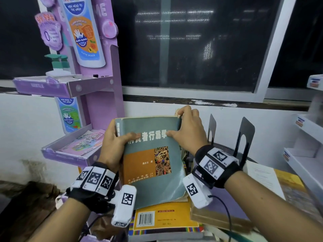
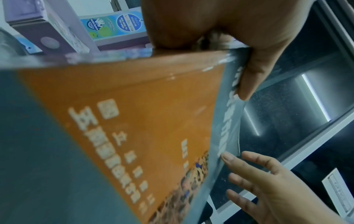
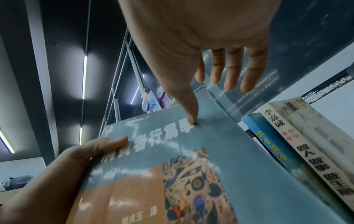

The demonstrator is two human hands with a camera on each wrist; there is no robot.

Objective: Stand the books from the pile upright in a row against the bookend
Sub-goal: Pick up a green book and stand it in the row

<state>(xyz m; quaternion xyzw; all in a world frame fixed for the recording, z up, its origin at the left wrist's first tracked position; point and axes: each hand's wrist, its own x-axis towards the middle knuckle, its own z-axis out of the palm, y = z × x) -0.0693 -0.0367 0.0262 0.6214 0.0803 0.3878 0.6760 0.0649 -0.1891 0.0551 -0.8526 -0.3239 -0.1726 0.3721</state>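
Observation:
A grey-green book with an orange panel (image 1: 152, 172) (image 2: 114, 121) (image 3: 210, 144) is lifted, cover toward me, above the pile. My left hand (image 1: 118, 142) (image 2: 249, 60) (image 3: 76, 159) grips its spine side, thumb on the cover. My right hand (image 1: 187, 128) (image 3: 201, 45) (image 2: 268, 181) holds the top right corner, thumb on the cover and fingers behind the edge. Two black bookends (image 1: 244, 137) stand just right of the book. A blue-spined book (image 3: 268, 144) and a white book (image 3: 316, 151) stand upright beside it. A yellow book (image 1: 166, 215) tops the pile below.
A purple cardboard display stand (image 1: 97, 84) with shelves rises at the left. White shelving (image 1: 305, 154) lines the right edge. An open book with white pages (image 1: 262, 179) lies right of the pile. A dark window (image 1: 192, 41) and a white wall are behind.

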